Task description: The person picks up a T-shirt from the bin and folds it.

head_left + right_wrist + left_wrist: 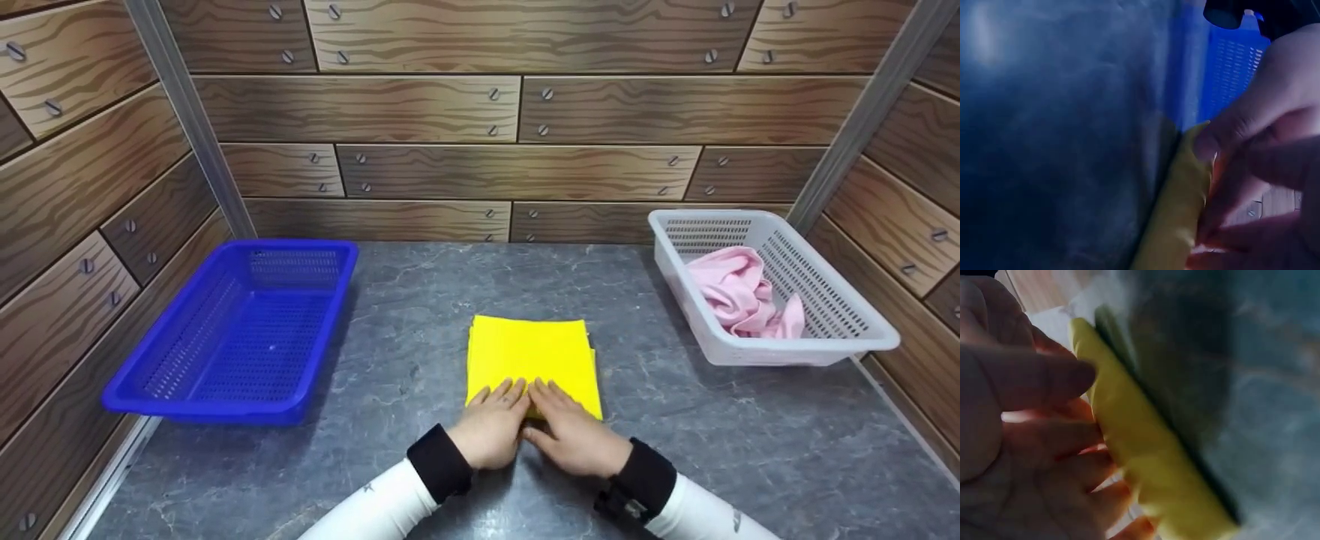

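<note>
A yellow cloth, folded into a rough square, lies on the grey table in front of me. My left hand rests on its near edge with the fingers extended across the top. Beside it, my right hand lies on the same edge, its fingers also straight; the two hands' fingertips nearly meet. The left wrist view shows the thick folded edge of the yellow cloth under the left fingers. In the right wrist view the right thumb touches the edge of the yellow cloth.
A blue plastic basket with nothing in it stands on the left. On the right is a white basket holding crumpled pink cloth. Wood-patterned walls enclose the back and both sides of the table.
</note>
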Demonstrator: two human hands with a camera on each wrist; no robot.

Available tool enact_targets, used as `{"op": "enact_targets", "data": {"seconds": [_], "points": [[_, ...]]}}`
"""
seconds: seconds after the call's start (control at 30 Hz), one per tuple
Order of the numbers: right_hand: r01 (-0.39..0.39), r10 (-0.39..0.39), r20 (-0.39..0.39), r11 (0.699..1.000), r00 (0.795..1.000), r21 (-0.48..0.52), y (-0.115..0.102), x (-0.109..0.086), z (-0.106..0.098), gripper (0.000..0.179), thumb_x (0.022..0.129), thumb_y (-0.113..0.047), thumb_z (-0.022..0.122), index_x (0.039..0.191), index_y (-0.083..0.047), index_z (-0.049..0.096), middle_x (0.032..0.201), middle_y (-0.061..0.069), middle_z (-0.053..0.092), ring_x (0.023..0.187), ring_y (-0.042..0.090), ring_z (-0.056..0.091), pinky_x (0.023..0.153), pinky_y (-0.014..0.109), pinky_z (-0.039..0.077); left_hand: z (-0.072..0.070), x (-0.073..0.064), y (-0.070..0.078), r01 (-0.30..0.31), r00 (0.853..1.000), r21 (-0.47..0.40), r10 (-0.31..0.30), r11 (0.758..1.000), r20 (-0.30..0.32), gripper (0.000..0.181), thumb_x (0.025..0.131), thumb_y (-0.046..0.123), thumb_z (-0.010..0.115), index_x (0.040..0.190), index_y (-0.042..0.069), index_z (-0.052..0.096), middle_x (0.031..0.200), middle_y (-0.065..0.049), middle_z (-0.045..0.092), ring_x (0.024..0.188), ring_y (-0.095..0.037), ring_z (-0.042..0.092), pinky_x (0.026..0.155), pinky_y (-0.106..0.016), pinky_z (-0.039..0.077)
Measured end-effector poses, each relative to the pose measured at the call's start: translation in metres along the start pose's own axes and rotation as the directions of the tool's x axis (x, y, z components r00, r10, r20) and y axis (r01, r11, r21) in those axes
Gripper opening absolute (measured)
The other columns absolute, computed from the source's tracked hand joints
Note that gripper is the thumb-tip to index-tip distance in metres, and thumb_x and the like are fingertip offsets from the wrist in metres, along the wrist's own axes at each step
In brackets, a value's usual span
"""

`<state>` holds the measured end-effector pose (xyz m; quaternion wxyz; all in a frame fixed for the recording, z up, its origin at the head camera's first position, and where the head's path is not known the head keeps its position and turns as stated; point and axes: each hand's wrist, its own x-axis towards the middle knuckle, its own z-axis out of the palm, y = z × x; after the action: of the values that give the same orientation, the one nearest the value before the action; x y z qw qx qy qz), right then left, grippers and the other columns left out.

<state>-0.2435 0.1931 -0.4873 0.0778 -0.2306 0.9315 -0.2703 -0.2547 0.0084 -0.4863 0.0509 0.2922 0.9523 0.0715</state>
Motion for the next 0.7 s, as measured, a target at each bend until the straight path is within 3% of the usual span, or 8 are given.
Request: {"op": "enact_targets", "data": {"seconds": [0.13, 0.27, 0.4, 0.7], "points": [[-0.062, 0.067, 0.12, 0.997, 0.991, -0.045, 0.009, -0.006, -0.006, 0.076, 0.103, -0.038, 0.06, 0.156, 0.008, 0.032, 0.166, 0.031, 0.024, 0.156, 0.049, 0.019, 0.124, 0.064, 0.022, 0.001, -0.004, -0.007, 0.027, 0.996, -0.022, -0.025, 0.999, 0.089, 0.064, 0.101, 0.02, 0.056, 0.161, 0.015, 0.034, 0.17, -0.01, 0.029, 0.158, -0.027, 0.028, 0.127, -0.044, 0.028], [-0.138, 0.143, 0.158, 0.99, 0.977, -0.039, 0.018, -0.014, -0.014, 0.079, 0.101, -0.041, 0.063, 0.157, 0.006, 0.033, 0.167, 0.029, 0.021, 0.157, 0.046, 0.016, 0.124, 0.063, 0.022, -0.001, -0.01, -0.014, 0.062, 0.988, -0.05, -0.054, 0.997, 0.145, 0.069, 0.101, 0.025, 0.057, 0.163, 0.014, 0.029, 0.171, -0.017, 0.021, 0.16, -0.03, 0.021, 0.129, -0.044, 0.024], [-0.186, 0.189, 0.161, 0.982, 0.969, -0.034, 0.021, -0.017, -0.017, 0.081, 0.099, -0.043, 0.065, 0.157, 0.005, 0.034, 0.168, 0.028, 0.02, 0.158, 0.045, 0.015, 0.125, 0.062, 0.022, -0.002, -0.013, -0.017, 0.078, 0.986, -0.051, -0.07, 0.996, 0.151, 0.072, 0.101, 0.032, 0.06, 0.163, 0.012, 0.028, 0.171, -0.018, 0.019, 0.16, -0.031, 0.019, 0.129, -0.045, 0.024], [-0.185, 0.192, 0.127, 0.981, 0.973, -0.061, 0.023, -0.007, -0.015, 0.078, 0.099, -0.041, 0.066, 0.155, 0.005, 0.037, 0.167, 0.028, 0.022, 0.158, 0.044, 0.018, 0.125, 0.06, 0.023, -0.003, -0.007, -0.021, 0.112, 0.985, -0.08, -0.1, 0.991, 0.139, 0.077, 0.099, 0.041, 0.063, 0.162, 0.012, 0.03, 0.17, -0.019, 0.021, 0.16, -0.032, 0.021, 0.128, -0.046, 0.025]]}}
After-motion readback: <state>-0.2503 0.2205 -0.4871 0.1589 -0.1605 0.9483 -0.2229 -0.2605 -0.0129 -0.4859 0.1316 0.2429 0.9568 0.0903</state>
